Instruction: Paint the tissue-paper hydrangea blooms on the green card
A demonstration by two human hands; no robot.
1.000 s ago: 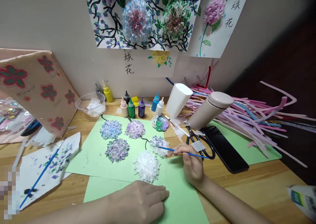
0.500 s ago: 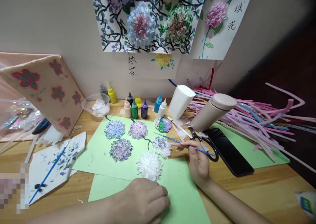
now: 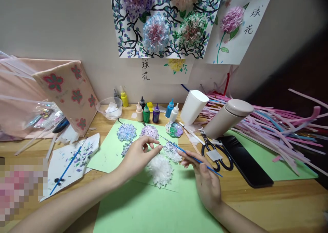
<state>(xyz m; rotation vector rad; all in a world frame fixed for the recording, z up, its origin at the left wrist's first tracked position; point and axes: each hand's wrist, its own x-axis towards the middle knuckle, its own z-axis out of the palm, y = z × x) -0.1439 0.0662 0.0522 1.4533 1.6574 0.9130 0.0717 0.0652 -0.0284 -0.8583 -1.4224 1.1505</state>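
Observation:
My right hand [image 3: 205,176] is closed on a thin blue paintbrush [image 3: 191,156] whose tip points up-left toward a purple paper flower [image 3: 149,131]. My left hand [image 3: 138,156] hovers over the green paper [image 3: 107,151], thumb and forefinger pinched close by the brush tip; I cannot see whether anything is between them. A white paper flower [image 3: 161,169] lies just right of the left hand, a white-purple one [image 3: 172,151] between both hands. A blue flower [image 3: 126,132] lies farther back. A small paint palette [image 3: 174,129] sits behind the brush.
Paint bottles [image 3: 147,111] line the wall beside a clear bowl [image 3: 109,108]. A white cup [image 3: 196,106], beige flask [image 3: 227,118], scissors [image 3: 216,154] and a black phone [image 3: 246,161] lie right. Pink strips [image 3: 282,123] pile far right. A second brush [image 3: 68,166] rests on stained paper left.
My left hand lifted off the front green sheet and moved forward to the flowers, pinching near the brush tip. The brush tip swung up and back from the white-purple flower. The view shifted left.

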